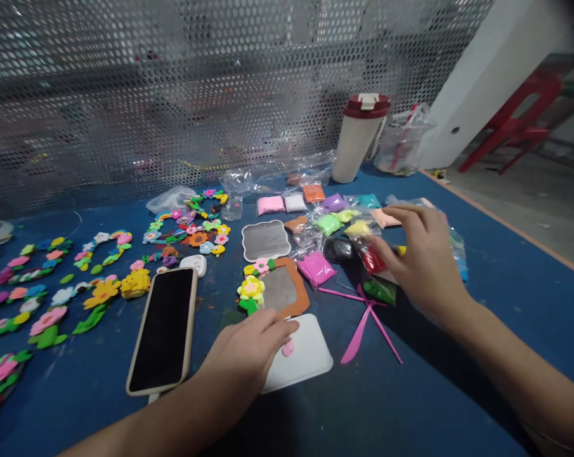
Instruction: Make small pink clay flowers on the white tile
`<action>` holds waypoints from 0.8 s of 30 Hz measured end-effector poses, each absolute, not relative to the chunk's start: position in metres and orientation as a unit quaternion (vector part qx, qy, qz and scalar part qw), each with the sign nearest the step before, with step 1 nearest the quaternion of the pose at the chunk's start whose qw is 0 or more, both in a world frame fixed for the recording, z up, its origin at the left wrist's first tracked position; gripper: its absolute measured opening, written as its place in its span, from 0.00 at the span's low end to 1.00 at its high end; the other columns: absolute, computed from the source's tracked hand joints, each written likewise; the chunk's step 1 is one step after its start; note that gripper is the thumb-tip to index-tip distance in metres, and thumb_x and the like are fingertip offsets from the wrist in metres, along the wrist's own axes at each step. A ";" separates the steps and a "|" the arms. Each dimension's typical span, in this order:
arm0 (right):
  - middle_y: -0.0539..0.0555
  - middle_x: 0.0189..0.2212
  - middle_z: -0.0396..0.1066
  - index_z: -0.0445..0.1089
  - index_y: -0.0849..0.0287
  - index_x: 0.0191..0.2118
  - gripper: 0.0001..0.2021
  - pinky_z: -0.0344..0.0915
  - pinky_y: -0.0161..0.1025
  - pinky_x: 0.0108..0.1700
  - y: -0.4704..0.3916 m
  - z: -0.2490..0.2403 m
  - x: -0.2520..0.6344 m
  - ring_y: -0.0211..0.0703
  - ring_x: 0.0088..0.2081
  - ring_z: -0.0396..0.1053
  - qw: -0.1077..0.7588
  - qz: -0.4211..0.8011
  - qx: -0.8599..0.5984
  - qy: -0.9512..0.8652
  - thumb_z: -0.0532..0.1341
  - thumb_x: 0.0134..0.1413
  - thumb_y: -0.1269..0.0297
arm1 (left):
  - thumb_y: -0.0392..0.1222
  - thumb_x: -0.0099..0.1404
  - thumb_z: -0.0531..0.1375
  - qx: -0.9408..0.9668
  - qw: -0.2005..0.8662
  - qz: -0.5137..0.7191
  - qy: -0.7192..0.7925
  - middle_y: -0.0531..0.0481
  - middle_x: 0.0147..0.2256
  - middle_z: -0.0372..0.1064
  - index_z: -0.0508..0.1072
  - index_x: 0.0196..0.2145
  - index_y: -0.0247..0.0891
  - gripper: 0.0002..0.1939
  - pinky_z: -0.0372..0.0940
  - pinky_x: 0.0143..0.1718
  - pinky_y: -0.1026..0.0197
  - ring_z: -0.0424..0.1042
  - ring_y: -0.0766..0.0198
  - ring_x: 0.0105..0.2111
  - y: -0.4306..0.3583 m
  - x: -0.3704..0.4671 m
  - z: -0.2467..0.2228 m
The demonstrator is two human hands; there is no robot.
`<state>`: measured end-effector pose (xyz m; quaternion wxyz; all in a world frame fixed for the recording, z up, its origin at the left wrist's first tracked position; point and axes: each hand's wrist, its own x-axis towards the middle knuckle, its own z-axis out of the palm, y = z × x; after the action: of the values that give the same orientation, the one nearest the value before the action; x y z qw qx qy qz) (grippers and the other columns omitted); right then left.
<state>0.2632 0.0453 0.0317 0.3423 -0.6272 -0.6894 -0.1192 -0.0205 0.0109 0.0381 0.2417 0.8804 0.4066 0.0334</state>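
My left hand [251, 352] lies over the left part of a white rounded board [310, 355], its fingers loosely bent and pointing right. A small pink clay piece [288, 347] sits on the board just under those fingers. Above it is a small mirror [280, 289] with an orange-brown clay rim and yellow, pink and green clay flowers on its left side. My right hand [424, 260] hovers over the clay packets, thumb and fingers apart. Nearest its thumb is a red clay packet [372, 259]; a peach packet [385, 217] is by the fingertips.
Pink modelling tools [363, 324] lie right of the board. Other packets, including a magenta one [316, 269], and a white-framed mirror [266, 240] lie behind. A phone [163, 330] and flower-decorated clay frames [101, 292] are left. A tumbler [360, 139] stands by the perforated metal panel [172, 95].
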 end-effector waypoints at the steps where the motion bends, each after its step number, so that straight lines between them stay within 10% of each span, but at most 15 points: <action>1: 0.65 0.47 0.65 0.63 0.59 0.48 0.13 0.58 0.55 0.51 0.038 0.035 0.254 0.58 0.51 0.60 0.364 -0.113 -0.607 -0.697 0.57 0.58 0.64 | 0.33 0.67 0.50 0.883 0.238 0.041 0.403 0.48 0.40 0.71 0.71 0.46 0.41 0.14 0.63 0.39 0.61 0.71 0.59 0.41 0.011 -0.021 0.037; 7: 0.55 0.34 0.70 0.68 0.58 0.37 0.07 0.66 0.36 0.37 -0.001 0.028 0.191 0.40 0.37 0.67 0.261 0.244 -0.365 -0.859 0.53 0.60 0.72 | 0.40 0.67 0.52 0.840 0.246 0.072 0.479 0.53 0.30 0.71 0.70 0.31 0.40 0.09 0.60 0.31 0.64 0.70 0.63 0.32 0.017 -0.024 0.047; 24: 0.51 0.31 0.71 0.66 0.56 0.38 0.03 0.63 0.34 0.32 -0.010 0.019 0.170 0.39 0.32 0.68 0.327 0.409 -0.472 -0.709 0.56 0.58 0.67 | 0.36 0.62 0.58 0.794 0.397 0.138 0.439 0.53 0.29 0.71 0.77 0.33 0.40 0.07 0.59 0.31 0.66 0.69 0.66 0.30 0.028 -0.023 0.046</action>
<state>0.1700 -0.0096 0.0186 0.3267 -0.4724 -0.7089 0.4094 -0.0234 0.0282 0.0463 0.3970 0.7940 0.4393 0.1377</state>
